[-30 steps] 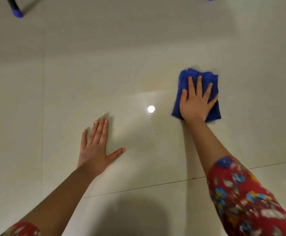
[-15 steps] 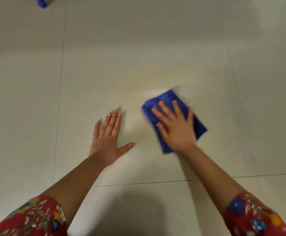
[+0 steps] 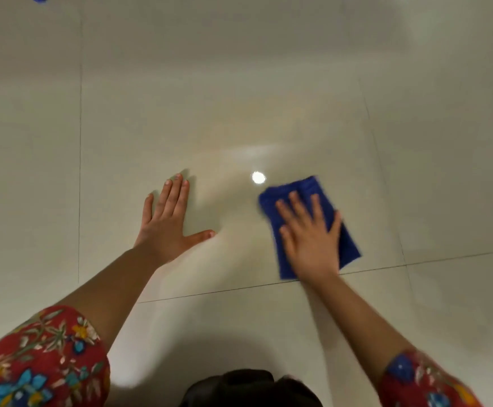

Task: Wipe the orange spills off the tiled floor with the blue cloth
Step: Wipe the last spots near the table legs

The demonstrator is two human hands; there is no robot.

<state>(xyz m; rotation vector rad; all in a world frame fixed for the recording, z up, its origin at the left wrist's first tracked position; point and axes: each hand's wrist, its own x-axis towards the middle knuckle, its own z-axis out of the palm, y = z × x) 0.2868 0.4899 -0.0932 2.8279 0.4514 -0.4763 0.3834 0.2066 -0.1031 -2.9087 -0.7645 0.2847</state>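
- The blue cloth (image 3: pixel 304 195), folded to a rough rectangle, lies flat on the tiled floor (image 3: pixel 268 83) under my right hand (image 3: pixel 310 239), its long axis running from upper left to lower right, its near corner just short of a grout line (image 3: pixel 210 292).
- My right palm and spread fingers (image 3: pixel 293 202) press down on the cloth's middle; nothing is pinched, the hand simply bears on it, and its edges are blurred as in mid-stroke.
- A faint orange-tan smear (image 3: pixel 283 121) shows on the tile beyond the cloth, up and slightly left of my fingertips, so I judge the next pass must push away from me; the right hand is the nearer one.
- My left hand (image 3: pixel 166 227) is flat on bare tile well apart from the cloth, fingers together, thumb out, holding nothing.
- A bright light reflection (image 3: pixel 258 177) sits just beside the cloth's far left corner.
- Red floral sleeves (image 3: pixel 40 362) frame the scene.
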